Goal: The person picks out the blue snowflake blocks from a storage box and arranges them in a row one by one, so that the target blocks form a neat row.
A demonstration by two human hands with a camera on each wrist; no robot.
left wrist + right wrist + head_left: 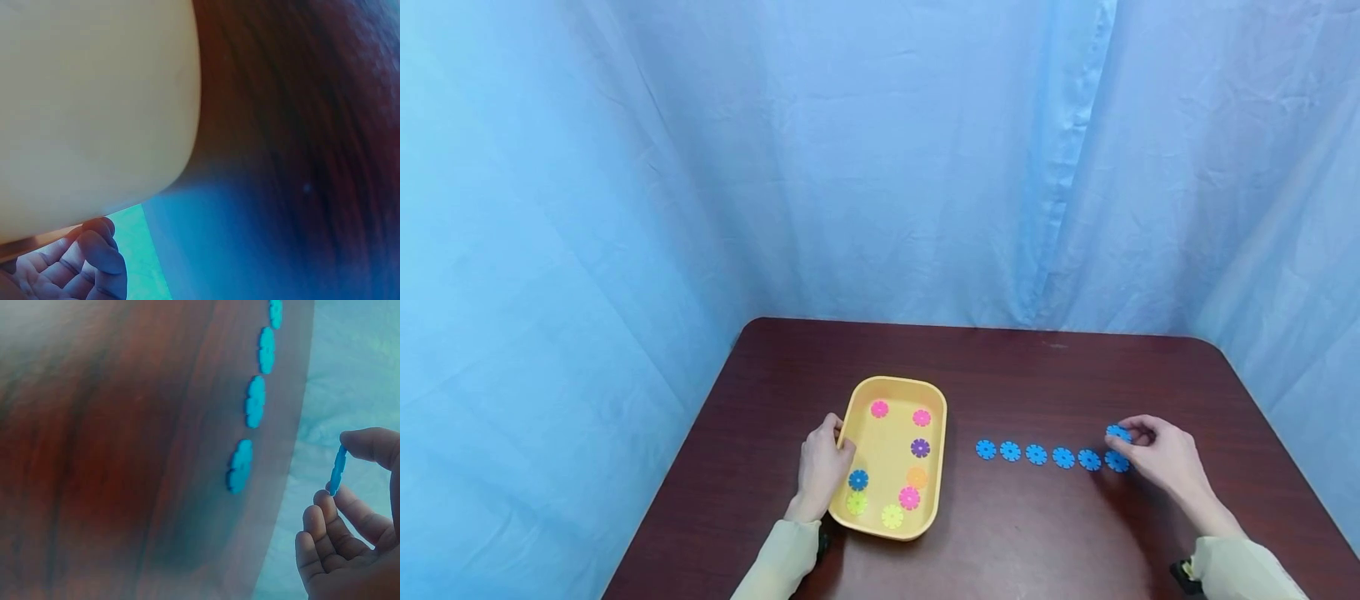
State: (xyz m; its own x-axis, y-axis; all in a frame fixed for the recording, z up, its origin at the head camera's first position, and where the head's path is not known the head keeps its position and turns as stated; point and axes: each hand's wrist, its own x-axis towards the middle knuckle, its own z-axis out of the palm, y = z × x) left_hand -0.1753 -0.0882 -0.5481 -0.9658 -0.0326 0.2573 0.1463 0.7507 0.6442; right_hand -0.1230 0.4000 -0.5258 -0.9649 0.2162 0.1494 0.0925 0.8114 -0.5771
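Note:
Between thumb and fingertip, my right hand (1168, 454) pinches a blue notched plastic disc (338, 470), held on edge in the right wrist view. It hovers over the right end of a row of similar blue discs (1036, 454) lying flat on the table. My left hand (822, 467) grips the left side of a yellow tray (880, 450), thumb at the rim. Inside the tray lie loose notched discs: pink (879, 409), purple (921, 448), orange (917, 477), yellow (892, 517) and a darker blue disc (858, 480). The tray's outer wall (94, 106) fills much of the left wrist view.
The dark reddish-brown table (1030, 533) has rounded far corners. Light blue curtains (887, 167) hang behind it and along both sides. A strip of tabletop separates the tray from the disc row's left end.

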